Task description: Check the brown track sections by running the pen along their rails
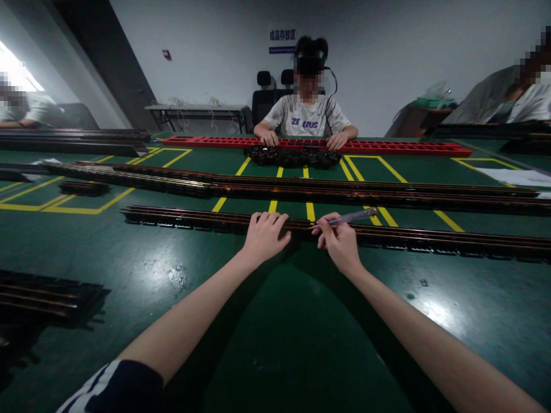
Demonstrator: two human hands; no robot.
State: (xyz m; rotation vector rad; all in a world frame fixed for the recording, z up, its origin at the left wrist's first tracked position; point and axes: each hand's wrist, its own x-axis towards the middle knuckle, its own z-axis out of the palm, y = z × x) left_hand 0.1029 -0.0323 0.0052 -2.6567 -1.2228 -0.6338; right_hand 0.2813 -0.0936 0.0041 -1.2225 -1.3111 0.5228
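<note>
A long dark strip assembly (422,241) with thin copper-brown rails lies across the green table in front of me. My left hand (266,236) grips it near the middle, fingers over its far side and thumb on the near side. My right hand (338,244) is closed around a slim screwdriver (350,217) with a translucent handle and a brownish end. The tool slants down to the left, and its thin tip meets the strip just right of my left hand. Whether the tip sits in a slot is too small to tell.
Behind the strip runs a bundle of similar dark strips (293,189). More strips (43,298) lie at the near left. Across the table, a person (303,112) rests both hands at a red slotted rail (400,147), beside a dark heap of parts (293,156). Yellow tape (77,210) marks the tabletop.
</note>
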